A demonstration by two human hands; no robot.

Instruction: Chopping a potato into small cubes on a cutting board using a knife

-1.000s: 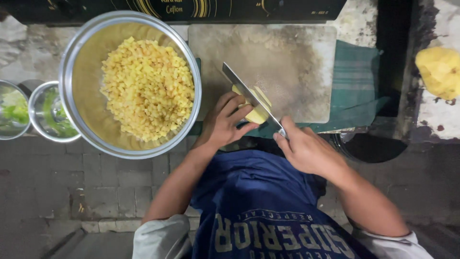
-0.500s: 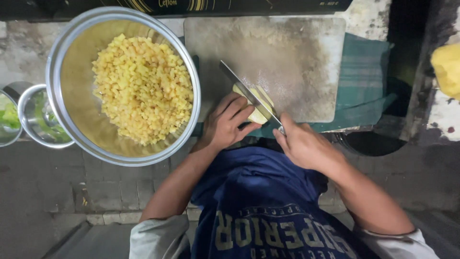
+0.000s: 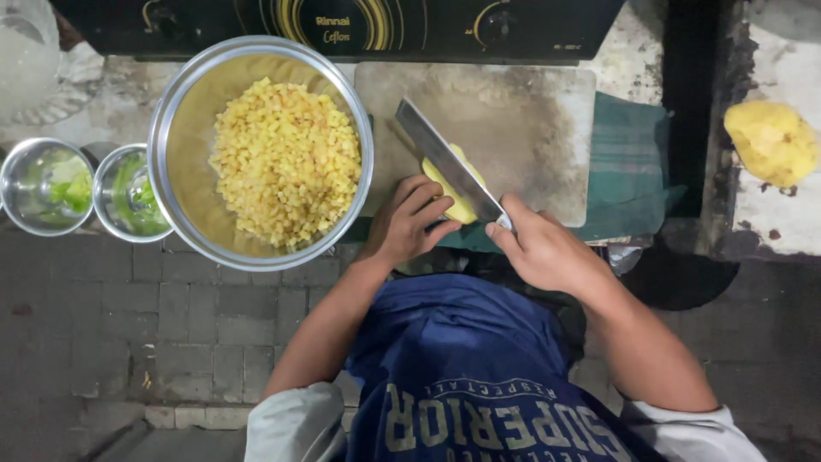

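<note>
Right hand clamped around broad steel knife, slicing pale yellow potato piece pinned under curled left hand fingers on worn cutting board.

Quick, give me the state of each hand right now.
Left hand: fingers curled, pressing the pale yellow potato piece on the grey cutting board.
Right hand: closed on the steel-bladed knife.
</note>
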